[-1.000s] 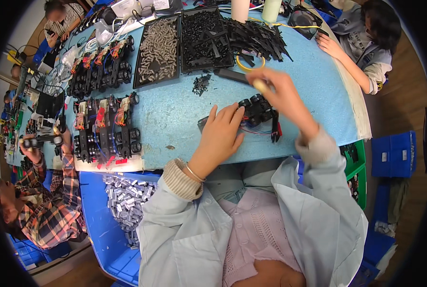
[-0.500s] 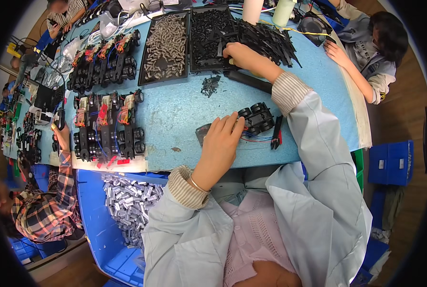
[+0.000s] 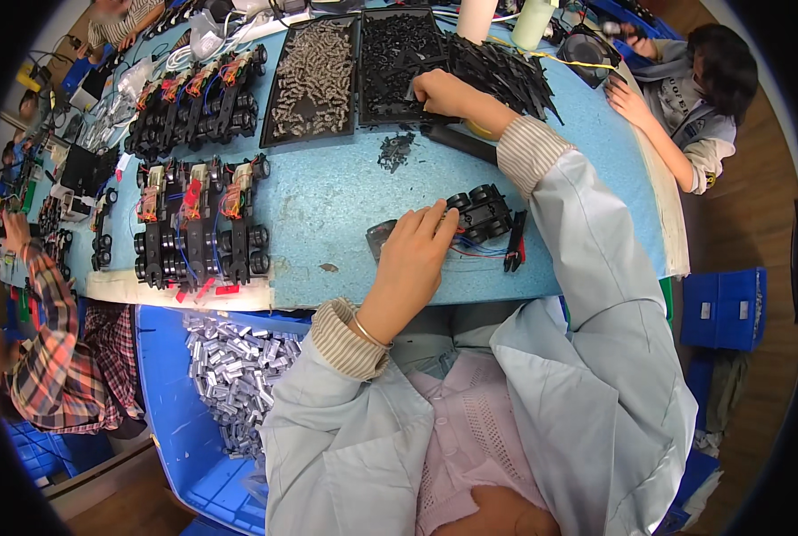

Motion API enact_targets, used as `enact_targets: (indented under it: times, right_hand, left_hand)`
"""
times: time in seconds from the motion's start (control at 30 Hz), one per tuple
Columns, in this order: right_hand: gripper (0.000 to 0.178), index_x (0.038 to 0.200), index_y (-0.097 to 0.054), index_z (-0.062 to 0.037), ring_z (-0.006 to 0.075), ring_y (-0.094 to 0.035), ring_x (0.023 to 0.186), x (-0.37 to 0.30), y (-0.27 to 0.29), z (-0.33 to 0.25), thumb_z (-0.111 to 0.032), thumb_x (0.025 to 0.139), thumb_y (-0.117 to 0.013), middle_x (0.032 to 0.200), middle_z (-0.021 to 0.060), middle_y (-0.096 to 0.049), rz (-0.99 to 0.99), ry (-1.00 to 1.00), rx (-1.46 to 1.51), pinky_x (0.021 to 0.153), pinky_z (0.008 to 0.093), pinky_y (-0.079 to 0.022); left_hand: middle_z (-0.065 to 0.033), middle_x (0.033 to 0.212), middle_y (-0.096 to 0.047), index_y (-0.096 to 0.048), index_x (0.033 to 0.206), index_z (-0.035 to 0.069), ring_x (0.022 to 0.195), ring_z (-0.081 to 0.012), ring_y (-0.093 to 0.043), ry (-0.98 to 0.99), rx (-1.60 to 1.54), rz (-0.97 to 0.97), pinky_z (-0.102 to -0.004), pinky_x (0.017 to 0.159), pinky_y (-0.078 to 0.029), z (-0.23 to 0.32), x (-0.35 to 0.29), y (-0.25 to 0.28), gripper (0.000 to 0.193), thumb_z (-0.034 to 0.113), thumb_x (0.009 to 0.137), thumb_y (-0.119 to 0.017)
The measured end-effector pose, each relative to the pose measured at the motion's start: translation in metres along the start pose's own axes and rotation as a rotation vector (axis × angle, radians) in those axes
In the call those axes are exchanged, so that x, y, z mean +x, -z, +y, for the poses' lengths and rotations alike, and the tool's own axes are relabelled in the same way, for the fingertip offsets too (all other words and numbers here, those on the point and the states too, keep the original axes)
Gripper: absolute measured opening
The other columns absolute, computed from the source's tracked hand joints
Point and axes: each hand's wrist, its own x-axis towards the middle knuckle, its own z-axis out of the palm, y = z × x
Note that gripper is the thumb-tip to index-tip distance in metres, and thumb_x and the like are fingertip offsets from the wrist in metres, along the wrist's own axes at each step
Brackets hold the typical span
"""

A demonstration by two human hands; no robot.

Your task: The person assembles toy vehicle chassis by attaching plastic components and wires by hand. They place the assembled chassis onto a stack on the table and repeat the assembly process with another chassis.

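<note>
My left hand (image 3: pixel 414 255) rests over a black toy-vehicle chassis (image 3: pixel 485 214) with black wheels, fingers stretched together and holding it to the blue tabletop. Its near end shows past my fingers as a dark plate. Thin red and blue wires lead from the chassis to a narrow black part (image 3: pixel 515 241) beside it. My right hand (image 3: pixel 448 94) reaches to the near right corner of a black tray (image 3: pixel 405 118) of small black parts. Its fingers are pinched; what they hold is hidden. Below that wrist lies a long dark tool-like body (image 3: pixel 459 143).
A tray of small metallic parts (image 3: pixel 311 80) stands left of the black one, with long black strips (image 3: pixel 497 71) to the right. Several wired chassis (image 3: pixel 202 223) stand in rows at left. A blue bin (image 3: pixel 162 375) holds silvery pieces. Co-workers sit at left and right.
My right hand stays at the black tray, its fingers more curled. The left hand keeps its place on the chassis. At left, a co-worker's arm has moved away from the near rows.
</note>
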Motion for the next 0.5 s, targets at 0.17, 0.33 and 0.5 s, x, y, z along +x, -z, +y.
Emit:
enact_targets:
  times: [0.17, 0.33, 0.5]
  right_hand:
    - [0.016, 0.078, -0.058, 0.0012, 0.0217, -0.06, 0.064, -0.012, 0.015, -0.016, 0.0, 0.064, -0.066, 0.068, 0.012, -0.06, 0.163, -0.06, 0.307, 0.059, 0.0328, -0.048]
    - [0.011, 0.074, -0.059, 0.0013, 0.0272, -0.063, 0.068, -0.028, 0.008, -0.055, -0.001, 0.066, -0.066, 0.071, 0.0142, -0.062, 0.064, 0.08, 0.405, 0.062, 0.0341, -0.049]
    - [0.011, 0.081, -0.059, 0.0022, 0.0195, -0.06, 0.063, -0.032, -0.005, -0.058, 0.005, 0.07, -0.061, 0.068, 0.0103, -0.06, 0.051, 0.194, 0.346, 0.059, 0.0312, -0.048]
  left_hand:
    - [-0.0144, 0.122, -0.054, -0.053, 0.118, 0.0, 0.109, -0.0305, -0.053, 0.014, 0.024, -0.018, -0.0411, 0.096, -0.041, -0.004, -0.005, 0.002, 0.048, -0.008, 0.071, -0.054]
    - [-0.0108, 0.126, -0.053, -0.052, 0.121, 0.003, 0.115, -0.0287, -0.05, 0.005, 0.12, -0.078, -0.0475, 0.102, -0.035, -0.005, -0.005, 0.008, 0.05, -0.007, 0.072, -0.054]
    - [-0.0101, 0.128, -0.051, -0.051, 0.122, 0.004, 0.118, -0.0272, -0.048, 0.005, 0.158, -0.053, -0.0492, 0.104, -0.032, -0.002, -0.004, 0.007, 0.051, -0.007, 0.073, -0.052]
